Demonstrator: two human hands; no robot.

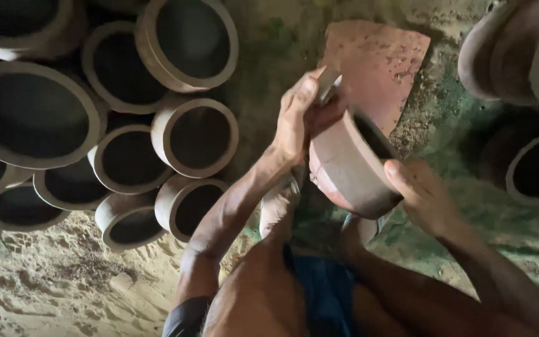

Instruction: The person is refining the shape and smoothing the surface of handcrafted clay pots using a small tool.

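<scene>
Left hand (301,118) is covering the near rim of the clay pot (350,168) and most of a flat tool. Pots (519,56) at right are running off the frame edge. Right forearm is leaving the frame at bottom.

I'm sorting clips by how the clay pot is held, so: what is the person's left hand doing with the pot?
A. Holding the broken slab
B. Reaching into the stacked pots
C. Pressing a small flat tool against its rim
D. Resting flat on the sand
C: the left hand presses a small flat tool to the rim of the clay pot, while the right hand steadies its side.
</scene>
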